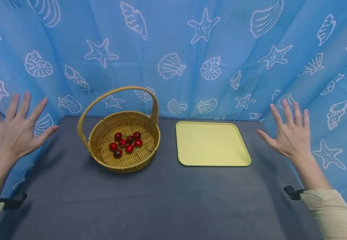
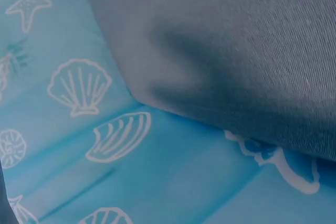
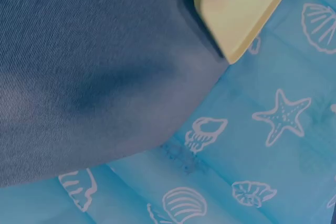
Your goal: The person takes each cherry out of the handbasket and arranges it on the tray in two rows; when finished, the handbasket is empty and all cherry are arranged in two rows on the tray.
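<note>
Beige sleeves (image 1: 326, 208) lead to left grip (image 1: 17, 131) and right grip (image 1: 292, 137), both released and splayed wide, flanking the basket (image 1: 128, 168) and tray (image 1: 212, 143).

Eight cherries (image 1: 129, 148), one basket (image 1: 126, 169), one tray (image 1: 212, 143) and one desk (image 1: 173, 200); one left hand (image 1: 16, 131) and one right hand (image 1: 292, 136) (that makes two hands in all), with two sleeves (image 1: 326, 210) and two wrist straps (image 1: 294, 193).

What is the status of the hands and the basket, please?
Left hand and right hand spread, holding nothing. Cherries in basket, yellow tray to its right. Nothing visibly in the way.
</note>
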